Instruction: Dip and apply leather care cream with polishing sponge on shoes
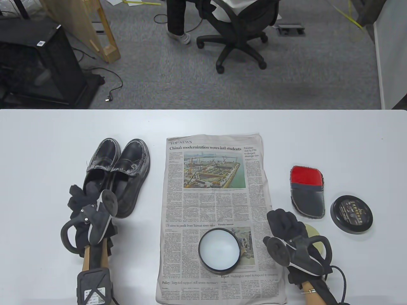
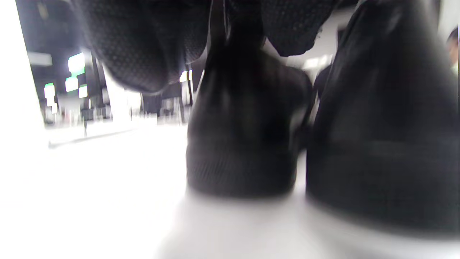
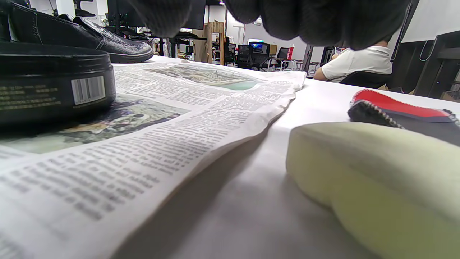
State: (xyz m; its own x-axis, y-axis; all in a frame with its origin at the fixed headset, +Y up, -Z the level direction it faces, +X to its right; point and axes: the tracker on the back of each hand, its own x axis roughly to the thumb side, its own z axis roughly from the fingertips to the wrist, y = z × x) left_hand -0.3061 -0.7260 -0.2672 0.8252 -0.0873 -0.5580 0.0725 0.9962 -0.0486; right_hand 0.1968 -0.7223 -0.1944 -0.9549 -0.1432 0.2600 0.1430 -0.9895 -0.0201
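Observation:
Two black loafers (image 1: 122,173) stand side by side on the left of the table, toes pointing away. My left hand (image 1: 78,198) is at their heels. In the blurred left wrist view its fingers (image 2: 143,43) hang over the left shoe's heel (image 2: 244,144); whether they grip it is unclear. The open cream tin (image 1: 219,249) sits on the newspaper (image 1: 216,197). My right hand (image 1: 286,227) hovers with fingers extended, partly covering the yellow sponge (image 1: 313,233). In the right wrist view the sponge (image 3: 377,172) lies below the fingers (image 3: 305,18), apart from them.
A red and grey polishing mitt (image 1: 306,190) lies beyond the sponge, and the tin's black lid (image 1: 351,214) lies to its right. An office chair and a seated person are past the table's far edge.

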